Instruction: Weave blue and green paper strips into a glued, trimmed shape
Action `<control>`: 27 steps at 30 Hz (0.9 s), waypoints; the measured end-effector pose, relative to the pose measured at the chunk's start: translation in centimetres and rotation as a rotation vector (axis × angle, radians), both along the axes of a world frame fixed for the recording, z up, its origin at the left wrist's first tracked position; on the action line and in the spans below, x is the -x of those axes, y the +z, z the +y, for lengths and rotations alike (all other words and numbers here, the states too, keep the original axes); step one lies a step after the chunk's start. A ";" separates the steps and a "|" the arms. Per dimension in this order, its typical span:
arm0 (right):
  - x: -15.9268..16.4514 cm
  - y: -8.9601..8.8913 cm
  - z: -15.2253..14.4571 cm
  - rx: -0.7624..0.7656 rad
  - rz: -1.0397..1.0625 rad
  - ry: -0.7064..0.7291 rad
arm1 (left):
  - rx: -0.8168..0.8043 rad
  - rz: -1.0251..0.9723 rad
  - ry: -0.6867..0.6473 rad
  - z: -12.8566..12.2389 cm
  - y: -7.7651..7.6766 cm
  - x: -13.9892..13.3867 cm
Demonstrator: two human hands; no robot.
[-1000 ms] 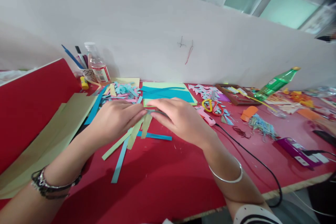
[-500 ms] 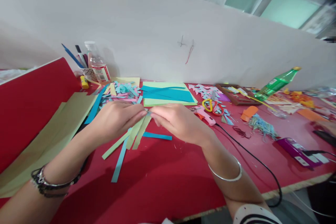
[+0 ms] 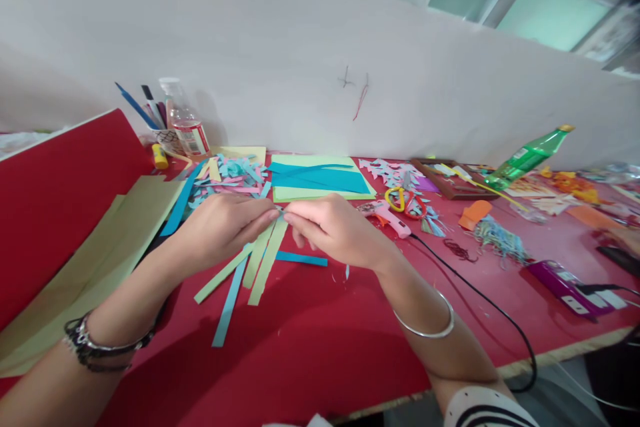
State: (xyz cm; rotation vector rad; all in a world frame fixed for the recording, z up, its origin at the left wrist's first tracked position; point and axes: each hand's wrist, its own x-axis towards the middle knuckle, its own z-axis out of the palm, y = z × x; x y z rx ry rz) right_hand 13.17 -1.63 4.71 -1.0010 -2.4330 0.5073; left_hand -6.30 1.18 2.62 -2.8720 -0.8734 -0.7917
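Observation:
My left hand (image 3: 231,223) and my right hand (image 3: 334,223) meet fingertip to fingertip above the middle of the red table. Each is closed in a pinch, and a small pale-blue piece of paper (image 3: 281,213) shows between them, mostly hidden by the fingers. Just under the fingertips, light green paper strips (image 3: 267,260) fan out toward me. A light blue strip (image 3: 229,310) lies beside them, and a darker blue strip (image 3: 303,259) points right. A tiny pale scrap (image 3: 347,272) is below my right hand.
Behind my hands are blue and green paper sheets (image 3: 320,180) and a heap of paper cuttings (image 3: 235,177). To the right lie a pink glue gun (image 3: 395,219), scissors (image 3: 403,200), a green bottle (image 3: 530,159) and a purple power strip (image 3: 570,290). Olive paper (image 3: 120,253) covers the left.
My right hand and forearm have shifted slightly, with its lower fingers loosened a little. The green strips beneath reach slightly farther toward me. A tiny pale scrap has appeared below the right hand.

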 end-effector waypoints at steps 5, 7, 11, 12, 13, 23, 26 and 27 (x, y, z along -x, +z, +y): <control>0.1 -0.1 0.1 -0.013 -0.024 -0.029 | 0.033 0.018 0.008 0.0 0.0 -0.1; 0.1 -0.2 0.1 -0.035 -0.048 -0.048 | 0.054 0.028 0.001 0.1 0.0 0.0; 0.1 -0.1 0.1 -0.059 -0.081 -0.062 | 0.089 0.024 -0.038 0.2 0.0 0.2; 0.1 -0.1 0.1 -0.059 -0.087 -0.060 | 0.086 0.024 -0.037 0.3 0.0 0.2; 0.1 0.0 0.0 -0.058 -0.092 -0.059 | 0.077 0.025 -0.033 0.3 0.0 0.2; 0.1 -0.3 0.2 -0.078 -0.111 -0.058 | 0.299 -0.054 -0.017 -0.3 0.4 -0.5; 0.1 -0.3 0.2 -0.103 -0.103 -0.053 | 0.451 -0.072 -0.006 -0.6 0.7 -0.5; 0.0 -0.3 0.2 -0.106 -0.098 -0.056 | 0.487 -0.071 -0.005 -0.7 0.8 -0.5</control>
